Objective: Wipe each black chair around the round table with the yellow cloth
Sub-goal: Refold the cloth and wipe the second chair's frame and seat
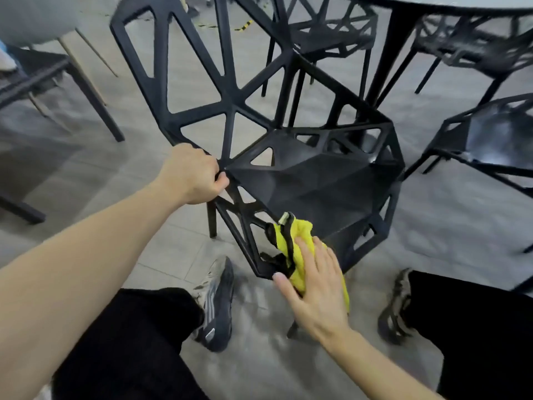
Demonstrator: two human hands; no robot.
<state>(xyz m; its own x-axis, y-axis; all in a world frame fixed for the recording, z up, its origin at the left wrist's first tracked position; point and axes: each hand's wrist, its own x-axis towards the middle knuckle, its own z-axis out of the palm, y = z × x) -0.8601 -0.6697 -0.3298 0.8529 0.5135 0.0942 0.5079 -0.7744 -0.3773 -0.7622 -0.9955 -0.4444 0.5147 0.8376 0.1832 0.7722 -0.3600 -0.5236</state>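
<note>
- Your cloth [305, 255] is bright yellow with a black edging strip.
- The chair [302, 180] you lean over is matte black, its frame an open lattice of triangles.
- Your trousers [127, 342] are black.
- Your sneakers [216, 304] are dark grey with pale streaks.
- The floor [447, 226] is mottled grey tile.
- Yellow-and-black striped tape [243, 25] marks the far floor.

The left arm is stretched forward and almost straight, and the left hand [192, 176] has its fingers curled in a grip on a chair [311, 180] frame. The right hand [313, 287] lies flat, fingers straight and a little spread, pressing on a yellow cloth [300, 241].
</note>
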